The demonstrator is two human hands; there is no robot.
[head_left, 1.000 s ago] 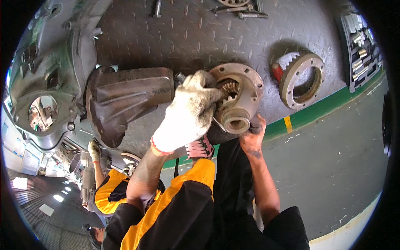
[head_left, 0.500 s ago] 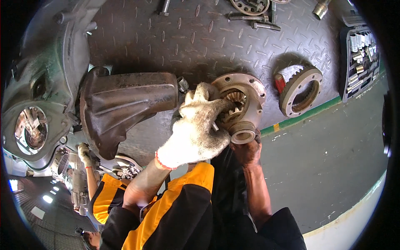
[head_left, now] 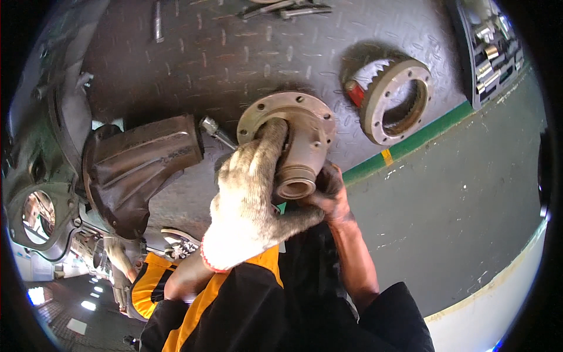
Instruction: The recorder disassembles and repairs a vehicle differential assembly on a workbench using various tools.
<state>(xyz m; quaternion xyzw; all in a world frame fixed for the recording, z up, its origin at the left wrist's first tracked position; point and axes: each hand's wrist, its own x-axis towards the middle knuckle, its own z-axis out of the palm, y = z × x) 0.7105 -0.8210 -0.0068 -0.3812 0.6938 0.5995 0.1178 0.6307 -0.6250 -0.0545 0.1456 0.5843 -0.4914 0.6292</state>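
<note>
A flanged metal differential case [head_left: 305, 144] is held between my hands above the bench edge, its round flange tilted up and its tubular end towards me. My left hand [head_left: 243, 193], in a soiled white knit glove, lies over the case's left side. Its fingers curl into the side opening and hide the gears inside, while the thumb stretches beneath the tubular end. My bare right hand [head_left: 333, 193], dark with grease, grips the case from below on the right; some of its fingers are hidden. Beside the flange lies a shiny socket tool [head_left: 218, 134].
A ring gear [head_left: 374, 111] leans against a red object [head_left: 354, 92] on the tread-plate bench [head_left: 193, 70]. Right of it sits a socket set case [head_left: 469, 58]. Bolts [head_left: 305, 10] lie far off. Left stand a cone-shaped housing [head_left: 146, 158] and another person's gloved hand [head_left: 119, 255].
The case has turned so its flange faces up more and its gears no longer show. My left fingers have moved into its opening. The view has shifted, so bench items appear displaced.
</note>
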